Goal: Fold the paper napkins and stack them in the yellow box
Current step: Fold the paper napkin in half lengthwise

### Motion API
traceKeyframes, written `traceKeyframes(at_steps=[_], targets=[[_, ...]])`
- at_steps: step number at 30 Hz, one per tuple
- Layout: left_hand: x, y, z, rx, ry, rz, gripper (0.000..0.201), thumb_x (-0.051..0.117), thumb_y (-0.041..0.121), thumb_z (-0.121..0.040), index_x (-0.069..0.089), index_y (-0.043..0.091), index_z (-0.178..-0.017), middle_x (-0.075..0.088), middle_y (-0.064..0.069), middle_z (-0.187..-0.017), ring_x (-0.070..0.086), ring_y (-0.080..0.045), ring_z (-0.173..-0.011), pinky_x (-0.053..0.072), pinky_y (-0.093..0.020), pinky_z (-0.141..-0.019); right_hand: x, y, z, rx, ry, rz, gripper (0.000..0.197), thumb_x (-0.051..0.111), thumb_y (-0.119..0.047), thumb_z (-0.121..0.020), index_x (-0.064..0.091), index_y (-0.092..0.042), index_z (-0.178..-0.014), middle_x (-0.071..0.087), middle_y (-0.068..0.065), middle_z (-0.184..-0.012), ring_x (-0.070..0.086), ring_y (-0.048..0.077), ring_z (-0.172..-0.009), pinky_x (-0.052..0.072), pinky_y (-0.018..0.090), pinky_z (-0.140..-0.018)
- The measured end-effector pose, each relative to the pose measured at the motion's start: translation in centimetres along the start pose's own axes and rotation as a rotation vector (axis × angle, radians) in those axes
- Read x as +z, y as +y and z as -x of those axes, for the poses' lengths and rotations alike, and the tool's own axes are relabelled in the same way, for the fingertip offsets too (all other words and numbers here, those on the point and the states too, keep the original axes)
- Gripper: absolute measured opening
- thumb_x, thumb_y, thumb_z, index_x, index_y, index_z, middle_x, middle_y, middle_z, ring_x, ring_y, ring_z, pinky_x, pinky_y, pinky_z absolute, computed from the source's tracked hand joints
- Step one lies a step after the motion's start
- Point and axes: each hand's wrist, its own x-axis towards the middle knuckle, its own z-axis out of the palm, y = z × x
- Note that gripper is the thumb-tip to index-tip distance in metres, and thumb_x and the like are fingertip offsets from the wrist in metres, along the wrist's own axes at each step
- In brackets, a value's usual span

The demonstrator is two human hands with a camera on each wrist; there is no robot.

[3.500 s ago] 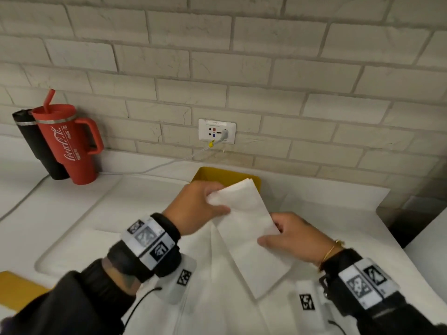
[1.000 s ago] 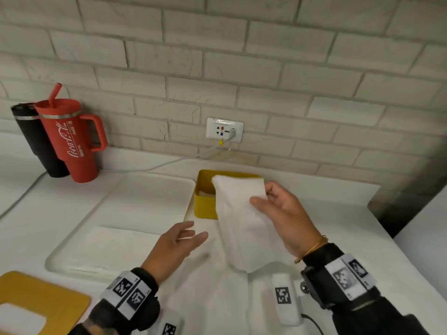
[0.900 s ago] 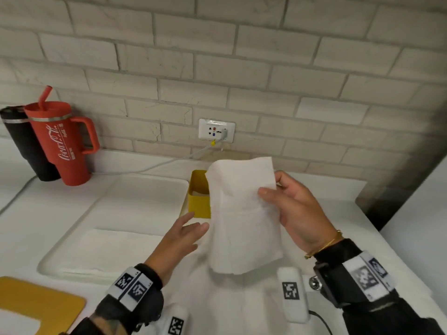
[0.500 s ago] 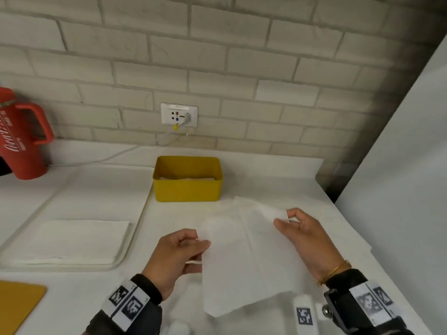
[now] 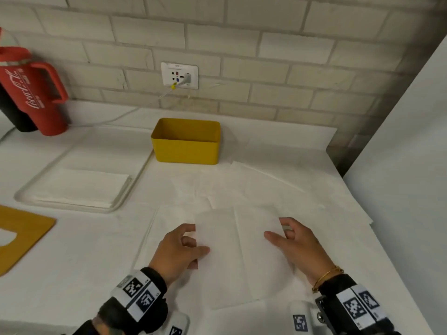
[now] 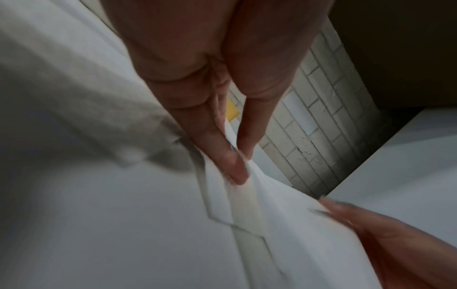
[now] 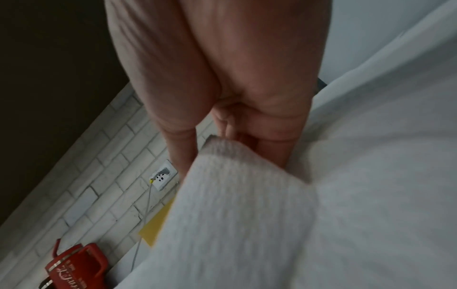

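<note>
A thin white paper napkin [image 5: 238, 255], with a lengthwise crease down its middle, is held low over the white counter [image 5: 72, 250] close to the person, its far edge raised slightly between the two hands. The left hand [image 5: 180, 250] pinches the napkin's left edge between thumb and curled fingers; the left wrist view shows the fingertips [image 6: 235, 166] closed on a bunched bit of paper. The right hand [image 5: 297, 245] grips the right edge, thumb on top and fingers curled beneath. Under and around this napkin lie more loose white napkins [image 5: 278, 189], spread flat and overlapping toward the counter's right side. Beyond them, well apart from the hands, stands the yellow rectangular plastic box [image 5: 186, 151]; its inside is hidden from this angle (so how many folded napkins it holds cannot be told). To the left, a white tray [image 5: 135, 189] carries a neat stack of white napkins [image 5: 79, 187]. Farther out are a red handled tumbler [image 5: 29, 93], a wall socket [image 5: 179, 75] on the pale brick wall, and a yellow board [image 5: 21, 233] at the left edge. By this showing the fold in hand is only begun, and with so many sheets left the task seems far from finished.
</note>
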Motion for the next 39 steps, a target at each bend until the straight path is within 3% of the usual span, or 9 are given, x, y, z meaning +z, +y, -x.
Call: traceKeyframes(at_steps=[6,8,13,18,22,26,31,34,39], targets=[[0.5,-0.3,0.1,-0.004,-0.037,0.025,0.044,0.074,-0.008,-0.084,0.062,0.021,-0.116,0.07,-0.001,-0.07,0.07,-0.014,-0.063,0.058,-0.026,-0.057,-0.4,-1.3,1.4,-0.103,-0.11,0.195,0.061,0.08,-0.031,-0.084,0.052,-0.033,-0.137,0.064,0.005,-0.123,0.06,0.019,-0.12,0.05,0.027,-0.1],[0.6,-0.5,0.2,-0.001,-0.049,0.049,0.047,0.073,-0.008,-0.085,0.061,0.023,-0.118,0.07,-0.001,-0.071,0.069,-0.013,-0.064,0.056,-0.025,-0.058,0.4,-3.4,2.3,-0.197,-0.235,0.204,0.054,0.077,-0.029,-0.087,0.051,-0.043,-0.132,0.059,-0.005,-0.115,0.061,0.01,-0.107,0.047,0.012,-0.083],[1.1,-0.4,1.0,-0.014,-0.05,0.118,0.028,0.064,0.007,-0.097,0.064,0.018,-0.122,0.078,-0.009,-0.091,0.076,-0.029,-0.086,0.062,-0.035,-0.075,4.4,-4.6,3.4,-0.238,-0.563,0.359,0.065,0.072,-0.062,-0.082,0.046,-0.05,-0.14,0.056,-0.015,-0.117,0.058,-0.003,-0.073,0.047,0.018,-0.077],[1.3,0.5,1.1,-0.059,-0.058,0.207,0.037,0.054,0.041,-0.103,0.069,0.01,-0.115,0.078,-0.015,-0.103,0.075,-0.031,-0.093,0.061,-0.043,-0.085,3.3,-3.0,2.1,-0.109,-0.187,0.206,0.029,0.072,-0.044,-0.089,0.065,-0.029,-0.113,0.066,-0.003,-0.104,0.067,0.008,-0.069,0.049,0.018,-0.059],[1.6,0.5,0.9,-0.01,-0.035,0.194,0.029,0.07,0.004,-0.092,0.066,0.005,-0.121,0.078,-0.013,-0.099,0.076,-0.03,-0.091,0.063,-0.037,-0.078,3.4,-2.5,1.4,0.005,-0.23,0.15,0.02,0.072,-0.033,-0.091,0.069,-0.016,-0.101,0.075,0.002,-0.084,0.068,0.016,-0.061,0.047,0.028,-0.053],[1.4,1.4,1.1,0.045,-0.056,0.295,0.034,0.067,-0.004,-0.091,0.064,0.009,-0.122,0.078,-0.015,-0.103,0.076,-0.03,-0.092,0.061,-0.034,-0.072,4.4,-3.3,1.6,0.044,-0.284,0.004,0.017,0.077,-0.03,-0.088,0.068,-0.017,-0.095,0.064,-0.002,-0.062,0.054,0.012,-0.052,0.037,0.022,-0.047],[0.7,2.2,1.0,0.079,0.078,0.313,0.047,0.078,0.011,-0.088,0.059,0.016,-0.131,0.074,-0.009,-0.111,0.074,-0.022,-0.098,0.06,-0.03,-0.077,4.9,-4.5,1.2,-0.128,-0.183,-0.175,0.008,0.076,-0.015,-0.087,0.077,-0.015,-0.095,0.073,0.02,-0.091,0.07,0.039,-0.087,0.056,0.046,-0.084],[1.1,2.8,1.7,0.173,0.177,0.127,0.062,0.082,0.046,-0.071,0.062,0.025,-0.126,0.072,0.002,-0.116,0.069,-0.012,-0.107,0.056,-0.034,-0.096,5.3,-5.9,0.8,-0.36,0.011,0.064,0.016,0.072,-0.014,-0.09,0.071,-0.026,-0.101,0.055,-0.005,-0.067,0.055,0.004,-0.063,0.048,0.016,-0.07],[2.7,4.8,2.9,0.157,-0.071,0.343,0.047,0.056,0.051,-0.098,0.071,0.01,-0.117,0.077,-0.009,-0.111,0.073,-0.02,-0.107,0.054,-0.038,-0.097,8.7,-7.8,2.0,-0.522,-0.163,0.326,0.032,0.064,-0.02,-0.094,0.064,-0.026,-0.126,0.056,-0.01,-0.071,0.054,0.0,-0.063,0.043,0.01,-0.061]])
